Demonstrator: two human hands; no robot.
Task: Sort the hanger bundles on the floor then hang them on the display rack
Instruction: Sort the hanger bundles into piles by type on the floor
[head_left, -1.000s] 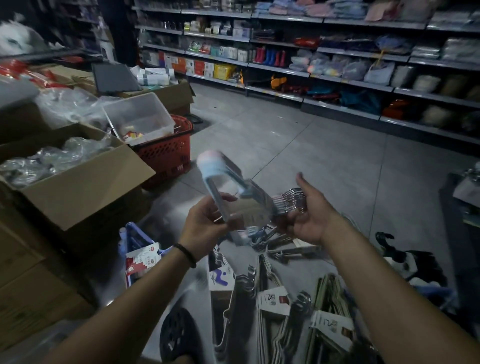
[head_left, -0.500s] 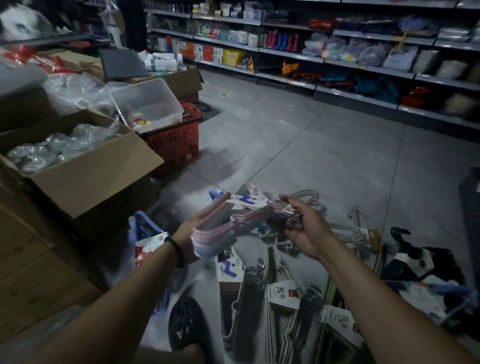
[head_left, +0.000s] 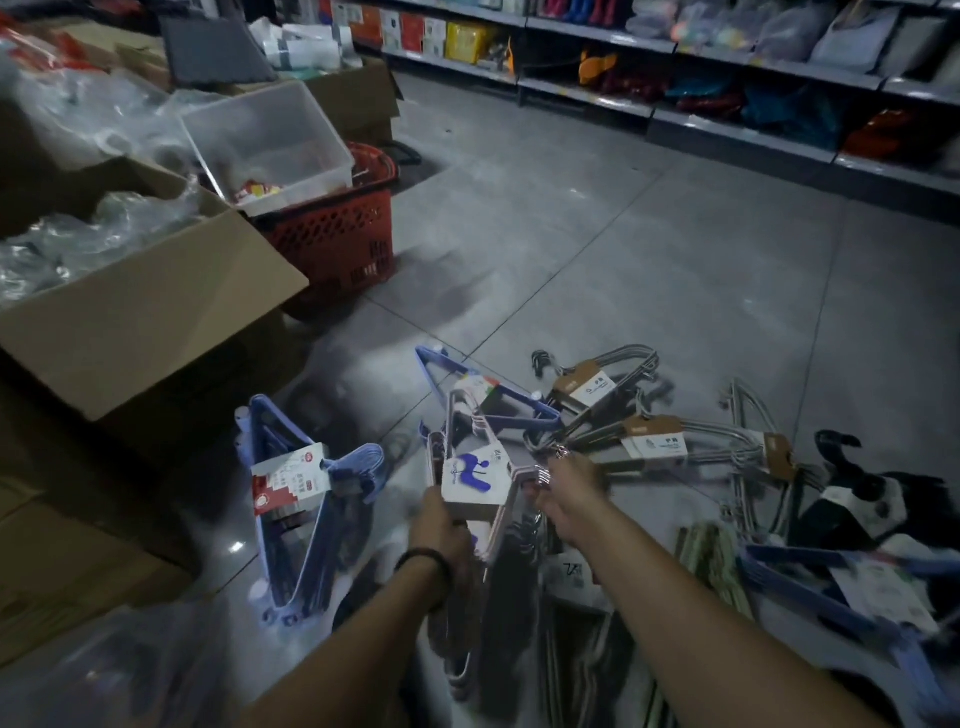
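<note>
The pink hanger bundle (head_left: 475, 480), held up near chest height a second ago, is now low over the floor pile, left hand (head_left: 441, 525) closed on its body, right hand (head_left: 569, 486) pinching its hooks; likely being laid among sorted bundles. Around lie blue hangers (head_left: 301, 499), grey tile floor (head_left: 623, 249), red basket (head_left: 337, 239), stocked shelves (head_left: 727, 62).

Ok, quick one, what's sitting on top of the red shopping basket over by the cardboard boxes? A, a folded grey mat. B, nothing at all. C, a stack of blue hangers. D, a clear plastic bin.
D: a clear plastic bin rests tilted on the rim of the red shopping basket, with a few small items visible in its lower corner.
</note>
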